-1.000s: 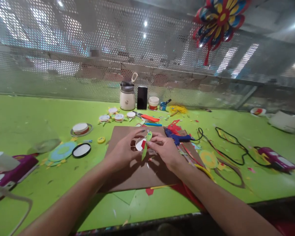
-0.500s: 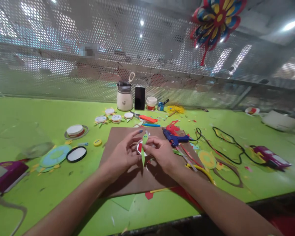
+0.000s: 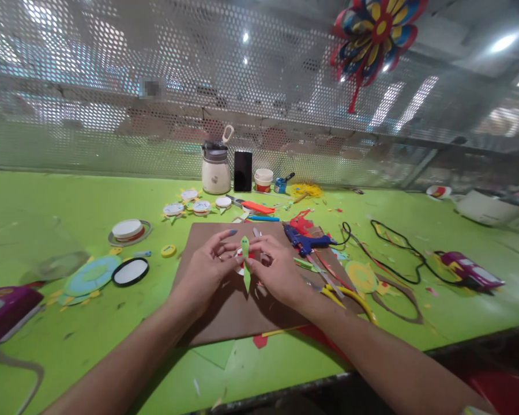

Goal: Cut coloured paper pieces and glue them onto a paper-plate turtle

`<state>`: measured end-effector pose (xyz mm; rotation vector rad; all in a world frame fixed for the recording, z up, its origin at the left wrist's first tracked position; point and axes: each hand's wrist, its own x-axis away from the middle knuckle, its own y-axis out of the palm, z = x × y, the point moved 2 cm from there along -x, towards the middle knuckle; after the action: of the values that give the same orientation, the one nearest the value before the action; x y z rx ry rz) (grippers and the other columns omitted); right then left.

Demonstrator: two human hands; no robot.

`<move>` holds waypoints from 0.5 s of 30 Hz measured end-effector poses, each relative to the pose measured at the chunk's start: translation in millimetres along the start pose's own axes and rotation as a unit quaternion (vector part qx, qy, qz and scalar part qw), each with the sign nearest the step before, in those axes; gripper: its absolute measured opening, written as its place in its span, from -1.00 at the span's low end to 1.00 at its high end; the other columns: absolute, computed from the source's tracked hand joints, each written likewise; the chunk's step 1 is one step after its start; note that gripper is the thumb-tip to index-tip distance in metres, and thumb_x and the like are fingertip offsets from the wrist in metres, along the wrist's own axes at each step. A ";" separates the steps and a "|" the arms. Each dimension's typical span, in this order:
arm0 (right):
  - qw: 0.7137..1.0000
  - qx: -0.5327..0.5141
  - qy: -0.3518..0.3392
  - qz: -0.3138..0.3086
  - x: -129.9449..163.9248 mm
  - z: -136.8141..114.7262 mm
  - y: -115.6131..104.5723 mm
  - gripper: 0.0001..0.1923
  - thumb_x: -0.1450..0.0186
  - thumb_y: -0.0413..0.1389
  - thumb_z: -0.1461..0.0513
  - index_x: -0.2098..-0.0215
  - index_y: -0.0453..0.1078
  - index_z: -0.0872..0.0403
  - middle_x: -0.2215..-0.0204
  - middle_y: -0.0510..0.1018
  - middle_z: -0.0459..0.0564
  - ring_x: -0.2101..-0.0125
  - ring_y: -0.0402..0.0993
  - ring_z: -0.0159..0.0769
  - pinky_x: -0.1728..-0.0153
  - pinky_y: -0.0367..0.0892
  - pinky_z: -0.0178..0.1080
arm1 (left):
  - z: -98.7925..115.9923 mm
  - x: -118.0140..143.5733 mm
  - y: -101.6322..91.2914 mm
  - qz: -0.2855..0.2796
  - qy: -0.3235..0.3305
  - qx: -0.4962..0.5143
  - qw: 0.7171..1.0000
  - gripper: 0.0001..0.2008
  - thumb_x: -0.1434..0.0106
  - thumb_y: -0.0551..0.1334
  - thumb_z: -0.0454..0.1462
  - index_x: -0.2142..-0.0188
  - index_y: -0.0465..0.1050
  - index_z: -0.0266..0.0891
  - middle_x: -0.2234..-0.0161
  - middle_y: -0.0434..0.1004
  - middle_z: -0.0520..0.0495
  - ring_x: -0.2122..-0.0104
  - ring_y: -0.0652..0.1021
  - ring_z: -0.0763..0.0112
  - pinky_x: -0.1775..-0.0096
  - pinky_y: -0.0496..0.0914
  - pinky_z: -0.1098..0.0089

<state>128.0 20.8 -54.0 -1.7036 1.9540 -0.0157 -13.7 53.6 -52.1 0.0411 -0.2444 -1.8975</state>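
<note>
Item: pointed green paper strip (image 3: 245, 260), pinched between both hands over the brown cardboard sheet (image 3: 225, 305); slip and smear hazards.

Left hand (image 3: 207, 271) and right hand (image 3: 277, 270) meet at the middle, fingertips closed together on the strip, which stands upright against a small round white-and-red paper disc (image 3: 240, 254) half hidden behind the fingers. Whether glue is on the joint, I cannot tell. Risks, as I judge them: the thin strip may buckle or tilt off centre if the pinch is uneven; a loosened grip would drop it among the paper scraps on the lime-green bench (image 3: 69, 323). The blue hot glue gun (image 3: 305, 241) lies just beside the right hand, its black cord (image 3: 398, 259) looping across the bench; a wrist catching it could drag the nozzle towards the fingers. The yellow-handled scissors (image 3: 350, 297) lie near the right forearm.
</note>
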 end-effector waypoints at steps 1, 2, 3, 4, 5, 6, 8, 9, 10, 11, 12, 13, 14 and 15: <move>1.000 0.021 -0.017 0.001 0.4 -0.3 0.1 -0.85 -0.16 0.15 0.38 0.29 0.48 0.10 0.16 0.43 0.06 0.15 0.40 -0.24 0.26 0.35 -0.26 | -0.1 -0.2 -0.6 -0.005 -0.003 0.006 1.000 -0.32 0.02 0.41 -0.28 -0.10 0.24 -0.23 0.19 0.50 -0.07 0.34 0.53 0.39 0.31 0.39 0.37; 0.999 0.039 -0.032 0.001 0.9 -0.5 0.2 -0.84 -0.17 0.15 0.38 0.26 0.48 0.11 0.16 0.43 0.07 0.15 0.39 -0.23 0.24 0.35 -0.24 | -0.5 -0.6 -1.1 -0.010 -0.006 0.012 1.000 -0.33 0.01 0.41 -0.29 -0.09 0.25 -0.24 0.22 0.51 -0.07 0.35 0.52 0.39 0.31 0.39 0.38; 0.998 0.054 -0.041 -0.002 1.3 -0.6 0.2 -0.82 -0.17 0.17 0.38 0.24 0.47 0.12 0.15 0.43 0.08 0.14 0.39 -0.22 0.21 0.35 -0.22 | -0.9 -1.1 -1.5 -0.012 -0.007 0.017 1.000 -0.35 0.01 0.40 -0.30 -0.08 0.26 -0.26 0.25 0.51 -0.05 0.37 0.52 0.40 0.31 0.39 0.38; 0.997 0.065 -0.049 -0.006 1.7 -0.7 0.1 -0.81 -0.17 0.18 0.38 0.22 0.47 0.14 0.15 0.42 0.08 0.14 0.39 -0.21 0.18 0.35 -0.20 | -1.6 -1.9 -1.9 -0.011 -0.008 0.022 1.000 -0.38 0.01 0.40 -0.32 -0.06 0.27 -0.27 0.30 0.52 -0.03 0.38 0.52 0.41 0.31 0.38 0.38; 0.996 0.071 -0.055 -0.009 2.0 -0.8 0.1 -0.79 -0.17 0.19 0.38 0.20 0.46 0.15 0.15 0.42 0.09 0.13 0.39 -0.20 0.15 0.34 -0.19 | -2.3 -2.6 -2.2 -0.008 -0.009 0.026 1.000 -0.40 0.01 0.39 -0.33 -0.04 0.29 -0.28 0.33 0.52 -0.02 0.39 0.51 0.42 0.31 0.38 0.39; 0.995 0.074 -0.061 -0.012 2.4 -1.0 0.1 -0.78 -0.17 0.20 0.37 0.19 0.46 0.16 0.15 0.42 0.09 0.12 0.39 -0.19 0.13 0.34 -0.18 | -3.1 -3.4 -2.2 -0.006 -0.011 0.029 0.999 -0.42 0.01 0.39 -0.34 -0.03 0.30 -0.29 0.36 0.51 -0.01 0.40 0.51 0.42 0.32 0.37 0.39; 0.995 0.072 -0.071 -0.012 2.8 -1.4 0.2 -0.76 -0.18 0.19 0.37 0.16 0.44 0.15 0.14 0.42 0.09 0.11 0.39 -0.20 0.08 0.33 -0.17 | -4.5 -4.4 -2.1 -0.005 -0.018 0.040 0.999 -0.44 0.02 0.39 -0.35 0.00 0.31 -0.30 0.38 0.52 0.00 0.41 0.51 0.42 0.31 0.37 0.39; 0.995 0.070 -0.078 -0.008 3.0 -1.8 0.4 -0.76 -0.18 0.18 0.38 0.16 0.44 0.14 0.15 0.43 0.08 0.10 0.39 -0.20 0.06 0.32 -0.17 | -4.9 -4.6 -1.9 -0.006 -0.020 0.046 0.999 -0.45 0.02 0.39 -0.35 0.01 0.32 -0.31 0.38 0.52 0.00 0.41 0.52 0.42 0.31 0.37 0.39; 0.994 0.068 -0.085 -0.003 3.2 -2.4 0.7 -0.75 -0.18 0.18 0.39 0.15 0.43 0.14 0.15 0.43 0.08 0.10 0.39 -0.21 0.05 0.31 -0.17 | -5.1 -4.6 -1.8 -0.006 -0.021 0.051 0.998 -0.45 0.03 0.39 -0.36 0.02 0.32 -0.31 0.39 0.52 0.00 0.40 0.52 0.42 0.31 0.37 0.39; 0.993 0.067 -0.094 0.000 3.4 -3.0 1.1 -0.74 -0.18 0.18 0.39 0.14 0.42 0.13 0.16 0.44 0.07 0.10 0.38 -0.22 0.04 0.30 -0.17 | -5.1 -4.4 -1.8 -0.007 -0.021 0.053 0.998 -0.47 0.03 0.39 -0.37 0.04 0.33 -0.31 0.40 0.51 0.01 0.40 0.52 0.42 0.31 0.37 0.39; 0.992 0.067 -0.102 0.003 3.8 -3.6 1.6 -0.73 -0.18 0.18 0.39 0.14 0.42 0.13 0.16 0.44 0.07 0.10 0.38 -0.22 0.03 0.30 -0.18 | -4.9 -4.1 -1.9 -0.007 -0.020 0.054 0.998 -0.48 0.03 0.39 -0.37 0.05 0.34 -0.31 0.41 0.51 0.02 0.41 0.52 0.42 0.32 0.37 0.40; 0.992 0.066 -0.107 0.005 4.2 -4.1 2.2 -0.72 -0.18 0.18 0.39 0.13 0.41 0.12 0.16 0.45 0.07 0.10 0.39 -0.23 0.04 0.30 -0.18 | -4.7 -3.7 -2.1 -0.008 -0.020 0.053 0.998 -0.49 0.03 0.38 -0.38 0.05 0.34 -0.30 0.42 0.51 0.02 0.42 0.52 0.42 0.33 0.37 0.40; 0.992 0.065 -0.109 0.005 4.8 -4.2 2.7 -0.71 -0.18 0.17 0.38 0.11 0.40 0.11 0.16 0.45 0.06 0.10 0.39 -0.23 0.04 0.31 -0.18 | -4.5 -3.3 -2.3 -0.011 -0.020 0.050 0.998 -0.51 0.02 0.37 -0.38 0.06 0.34 -0.30 0.43 0.50 0.03 0.44 0.51 0.43 0.36 0.37 0.40; 0.993 0.060 -0.106 0.002 5.4 -3.9 3.3 -0.67 -0.18 0.17 0.37 0.07 0.39 0.09 0.14 0.45 0.05 0.09 0.38 -0.23 0.04 0.31 -0.18 | -4.4 -2.9 -2.4 -0.016 -0.021 0.046 0.999 -0.53 0.00 0.36 -0.38 0.06 0.35 -0.29 0.44 0.51 0.03 0.46 0.51 0.43 0.38 0.36 0.40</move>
<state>123.1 15.2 -54.0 -1.5552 1.7644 0.0462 -14.4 56.4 -57.0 0.0676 -0.3624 -1.9201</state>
